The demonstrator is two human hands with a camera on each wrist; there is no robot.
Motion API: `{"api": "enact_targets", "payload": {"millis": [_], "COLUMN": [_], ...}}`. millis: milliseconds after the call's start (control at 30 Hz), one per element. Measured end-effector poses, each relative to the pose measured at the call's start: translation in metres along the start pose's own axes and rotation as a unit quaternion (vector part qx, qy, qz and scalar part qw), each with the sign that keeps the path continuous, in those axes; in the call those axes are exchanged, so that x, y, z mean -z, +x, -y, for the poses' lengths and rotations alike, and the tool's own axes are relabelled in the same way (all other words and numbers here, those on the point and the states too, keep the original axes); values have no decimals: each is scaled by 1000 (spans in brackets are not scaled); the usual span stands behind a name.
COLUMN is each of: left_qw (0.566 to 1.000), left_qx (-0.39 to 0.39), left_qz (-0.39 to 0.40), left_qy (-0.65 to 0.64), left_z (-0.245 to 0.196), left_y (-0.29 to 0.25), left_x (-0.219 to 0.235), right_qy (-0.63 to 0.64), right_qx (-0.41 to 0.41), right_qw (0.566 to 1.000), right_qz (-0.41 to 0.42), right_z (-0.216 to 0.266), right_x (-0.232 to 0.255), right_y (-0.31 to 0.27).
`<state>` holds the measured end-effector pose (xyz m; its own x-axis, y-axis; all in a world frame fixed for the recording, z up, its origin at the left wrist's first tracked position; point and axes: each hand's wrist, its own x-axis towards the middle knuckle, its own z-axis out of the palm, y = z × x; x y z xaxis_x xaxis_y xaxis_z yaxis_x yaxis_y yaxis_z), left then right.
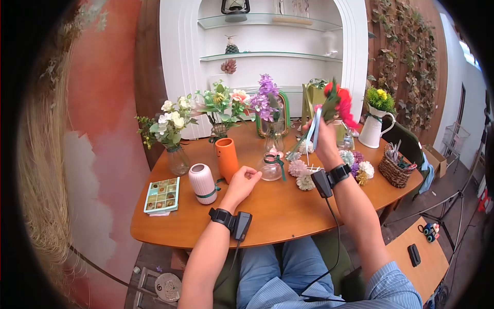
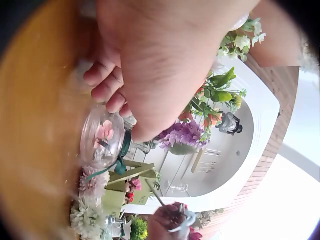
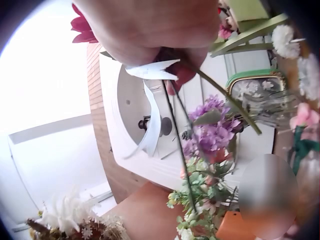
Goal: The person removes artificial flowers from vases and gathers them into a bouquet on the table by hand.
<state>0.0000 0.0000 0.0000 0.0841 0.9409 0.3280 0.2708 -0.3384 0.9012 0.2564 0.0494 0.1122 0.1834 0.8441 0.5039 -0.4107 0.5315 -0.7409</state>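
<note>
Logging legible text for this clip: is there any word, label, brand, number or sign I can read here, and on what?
None can be read in any view.
Tray with small compartments: no lettering shows.
Pink vase and orange vase: plain.
Wrist cameras: black, no brand visible.
Right hand holds flower stems and a pale ribbon: no print.

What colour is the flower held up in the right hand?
Red, with green leaves; the flower in the right hand shows best in the head view.
</note>
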Motion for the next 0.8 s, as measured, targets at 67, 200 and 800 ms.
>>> {"api": "enact_targets", "payload": {"millis": [67,200,800], "left_qw": [999,996,898], "left_qx": [-27,-43,151], "left_qz": [26,74,246], "left_qy": [-1,-40,-333], "left_z": [-18,-28,-36], "left_y": [-7,-17,-21], "left_x": [-4,-17,-7], "right_qy": [9,46,139], "right_qx": [-94,-191,-211], "right_qw": [994,967,953], "right_qz": [46,163,164], "right_z": [-11,-32,-43], "right_x": [9,2,-4], "right_y": [-15,-50,-61]}}
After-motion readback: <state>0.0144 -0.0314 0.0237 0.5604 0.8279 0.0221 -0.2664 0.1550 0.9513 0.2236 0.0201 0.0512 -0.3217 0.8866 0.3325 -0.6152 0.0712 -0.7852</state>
